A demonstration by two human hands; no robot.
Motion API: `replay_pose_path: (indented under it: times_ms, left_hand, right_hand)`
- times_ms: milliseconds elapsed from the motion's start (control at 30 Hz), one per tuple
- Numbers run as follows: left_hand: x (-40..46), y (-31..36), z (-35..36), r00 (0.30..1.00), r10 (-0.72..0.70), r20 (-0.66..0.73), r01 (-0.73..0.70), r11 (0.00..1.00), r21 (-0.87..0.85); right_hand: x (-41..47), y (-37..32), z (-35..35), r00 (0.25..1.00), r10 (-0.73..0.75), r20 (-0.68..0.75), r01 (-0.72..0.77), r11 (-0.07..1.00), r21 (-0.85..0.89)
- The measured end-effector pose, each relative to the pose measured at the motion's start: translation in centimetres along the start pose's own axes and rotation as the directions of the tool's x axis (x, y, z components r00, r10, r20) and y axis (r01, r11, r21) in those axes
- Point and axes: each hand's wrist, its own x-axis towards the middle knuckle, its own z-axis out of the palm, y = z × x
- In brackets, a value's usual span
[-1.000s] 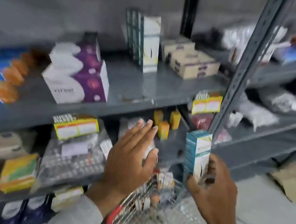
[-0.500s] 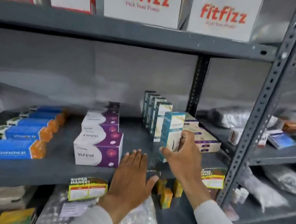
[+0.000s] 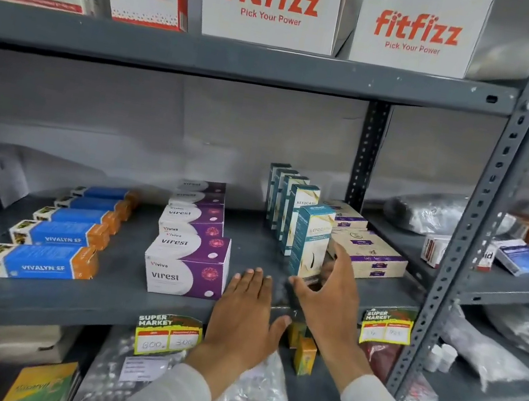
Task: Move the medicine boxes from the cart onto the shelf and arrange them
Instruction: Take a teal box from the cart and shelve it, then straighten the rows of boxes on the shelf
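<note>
A tall teal medicine box [image 3: 311,242] stands upright on the grey middle shelf [image 3: 116,294], at the front of a row of matching teal boxes [image 3: 285,203]. My right hand [image 3: 330,301] is spread around its base, thumb at the lower left and fingers by the right side, loosely against it. My left hand [image 3: 249,312] lies flat, palm down, on the shelf's front edge, holding nothing. The cart is out of view.
On the same shelf are purple-white Virest boxes [image 3: 187,264], blue-orange Vivalyn boxes [image 3: 38,263] and beige boxes [image 3: 368,255] behind the teal row. Fitfizz cartons [image 3: 270,0] fill the shelf above. A perforated grey upright [image 3: 472,233] stands to the right.
My right hand brought the teal box up from the cart, set it at the front of the teal row and loosened its grip. My left hand came to rest on the shelf edge.
</note>
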Motion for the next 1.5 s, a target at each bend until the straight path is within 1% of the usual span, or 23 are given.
replay_pose_path:
  times_ms: [67,100,167,233,300,400,467,533,633,767,833,933,1000,1067,1133,1200,1300,1333,1367,1400,1467,1500]
  left_hand:
    - [-0.2,0.1,-1.4,1.0,-0.008,0.007,0.008,0.99,-0.142]
    - [-0.6,0.0,-2.2,1.0,-0.012,-0.025,0.007,0.976,-0.218]
    - [-1.8,-0.2,-4.0,0.99,-0.01,-0.143,-0.036,0.948,-0.315]
    - [-3.7,-1.1,-5.8,0.964,-0.023,-0.264,-0.083,0.921,-0.381]
    - [-5.7,-3.1,-7.6,0.928,-0.064,-0.366,-0.104,0.901,-0.422]
    - [-8.9,-8.0,-9.7,0.876,-0.136,-0.463,-0.09,0.897,-0.432]
    - [-11.2,-11.9,-10.8,0.844,-0.203,-0.497,-0.033,0.904,-0.427]
    - [-13.9,-16.5,-11.8,0.781,-0.298,-0.549,0.03,0.896,-0.444]
    - [-18.1,-24.1,-13.3,0.661,-0.45,-0.6,0.162,0.867,-0.471]
    - [-22.7,-34.6,-15.8,0.55,-0.579,-0.602,0.307,0.81,-0.5]
    - [-24.4,-39.3,-17.0,0.498,-0.631,-0.594,0.328,0.772,-0.545]
    - [-25.7,-44.1,-17.9,0.451,-0.642,-0.62,0.315,0.765,-0.562]
    - [-26.2,-46.8,-18.0,0.445,-0.666,-0.598,0.334,0.743,-0.58]
    - [-26.3,-49.1,-17.7,0.482,-0.724,-0.493,0.352,0.675,-0.648]
    - [-25.9,-50.4,-17.8,0.534,-0.777,-0.333,0.281,0.535,-0.797]
    - [-25.4,-51.3,-17.9,0.585,-0.781,-0.22,0.189,0.395,-0.899]
    - [-25.5,-52.2,-17.3,0.704,-0.704,-0.091,0.1,0.225,-0.969]
    - [-25.4,-52.4,-17.3,0.725,-0.686,-0.064,0.093,0.189,-0.977]
    - [-25.1,-52.5,-17.6,0.727,-0.684,-0.058,0.092,0.181,-0.979]
    - [-24.5,-52.7,-18.0,0.706,-0.707,-0.042,0.106,0.164,-0.981]
    - [-23.5,-53.5,-18.5,0.658,-0.752,0.034,0.123,0.063,-0.99]
    - [-23.5,-54.0,-18.6,0.663,-0.748,0.033,0.129,0.072,-0.989]
  right_hand:
    - [-0.8,-0.1,-0.4,0.997,-0.008,-0.071,0.008,1.0,0.008]
    - [-1.2,-0.2,-0.6,0.993,-0.032,-0.111,0.034,0.999,0.009]
    - [-2.1,-0.8,-0.9,0.976,-0.132,-0.171,0.137,0.99,0.016]
    - [-3.0,-2.1,-0.9,0.952,-0.249,-0.18,0.257,0.966,0.027]
    - [-4.2,-4.2,-0.2,0.929,-0.343,-0.139,0.354,0.933,0.07]
    - [-6.3,-8.3,2.1,0.889,-0.458,-0.002,0.452,0.877,0.162]
    - [-7.8,-11.1,4.6,0.86,-0.503,0.087,0.479,0.854,0.205]
    - [-9.3,-14.1,7.8,0.825,-0.545,0.149,0.5,0.828,0.255]
    - [-12.1,-19.2,13.8,0.784,-0.581,0.22,0.508,0.803,0.312]
    - [-16.2,-26.1,22.1,0.741,-0.606,0.29,0.481,0.78,0.399]
    - [-18.1,-29.2,26.0,0.732,-0.573,0.369,0.419,0.806,0.418]
    - [-20.0,-31.9,30.3,0.737,-0.452,0.503,0.259,0.876,0.407]
    - [-20.9,-33.2,33.0,0.735,-0.385,0.558,0.18,0.904,0.387]
    - [-21.2,-34.5,35.3,0.746,-0.314,0.588,0.091,0.922,0.377]
    - [-21.1,-35.8,37.0,0.751,-0.251,0.611,0.004,0.926,0.377]
    - [-21.1,-36.9,38.3,0.733,-0.213,0.646,-0.05,0.93,0.364]
    - [-21.4,-37.6,39.7,0.701,-0.188,0.688,-0.085,0.936,0.343]
    - [-21.6,-37.7,40.0,0.697,-0.182,0.694,-0.089,0.938,0.335]
    - [-21.9,-37.7,40.2,0.695,-0.173,0.698,-0.097,0.939,0.329]
    - [-22.2,-37.8,40.3,0.694,-0.165,0.701,-0.11,0.938,0.33]
    - [-23.0,-37.8,40.3,0.707,-0.154,0.691,-0.138,0.927,0.348]
    - [-23.3,-37.9,40.2,0.716,-0.156,0.68,-0.145,0.92,0.364]
